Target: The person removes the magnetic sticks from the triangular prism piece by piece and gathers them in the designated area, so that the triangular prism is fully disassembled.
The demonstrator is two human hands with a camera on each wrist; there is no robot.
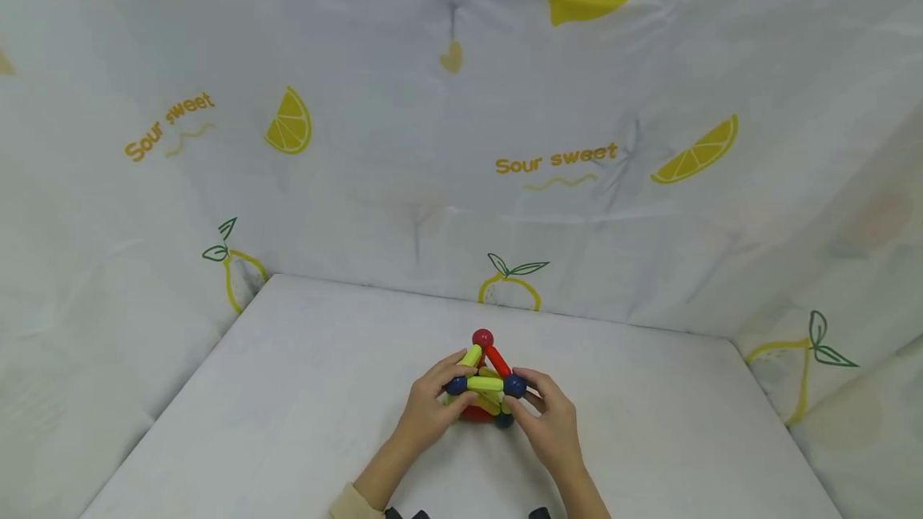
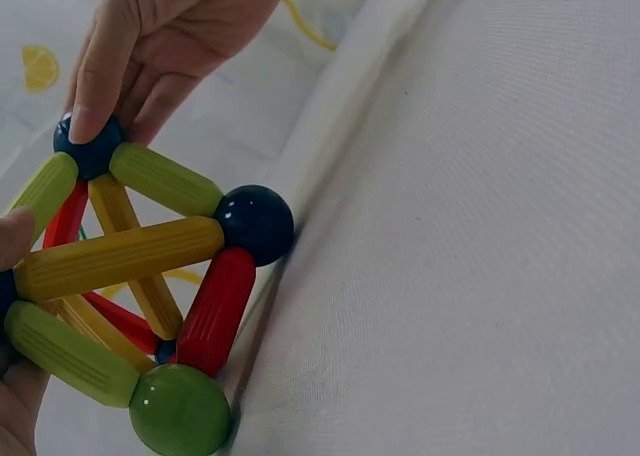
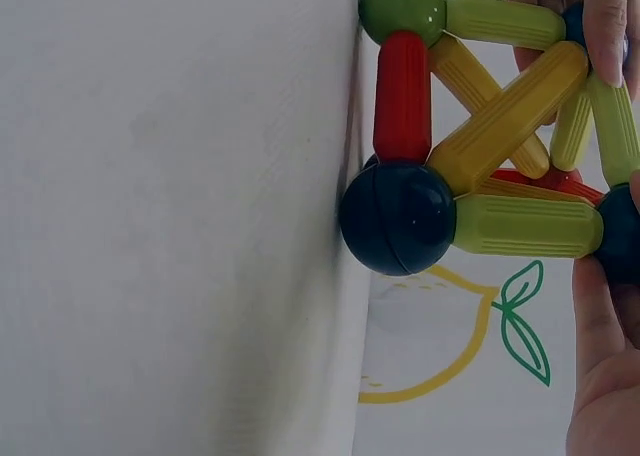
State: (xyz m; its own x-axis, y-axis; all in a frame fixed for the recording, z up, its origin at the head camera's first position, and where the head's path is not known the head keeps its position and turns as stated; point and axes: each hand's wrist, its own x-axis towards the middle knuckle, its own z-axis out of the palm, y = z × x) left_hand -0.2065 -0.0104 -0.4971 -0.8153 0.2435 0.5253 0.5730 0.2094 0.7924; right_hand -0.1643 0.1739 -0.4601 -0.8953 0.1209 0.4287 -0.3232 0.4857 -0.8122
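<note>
A frame of coloured rods and balls stands on the white table between both hands. My left hand (image 1: 425, 415) pinches its left dark blue ball (image 1: 456, 385) between thumb and fingers; my right hand (image 1: 554, 421) pinches the right dark blue ball (image 1: 514, 385). A yellow-green rod (image 1: 485, 384) joins these two balls. Behind them a red ball (image 1: 482, 338) tops a red rod (image 1: 497, 360) and a yellow-green one. Low on the frame, a green ball (image 2: 180, 410) and a blue ball (image 2: 255, 225) show in the left wrist view, with a red rod (image 2: 216, 311) between them.
The white table (image 1: 288, 391) extends around the frame on all sides. A pale cloth (image 1: 389, 142) with lemon prints hangs behind and beside it. Small dark objects (image 1: 539, 512) show at the bottom edge of the head view, between the forearms.
</note>
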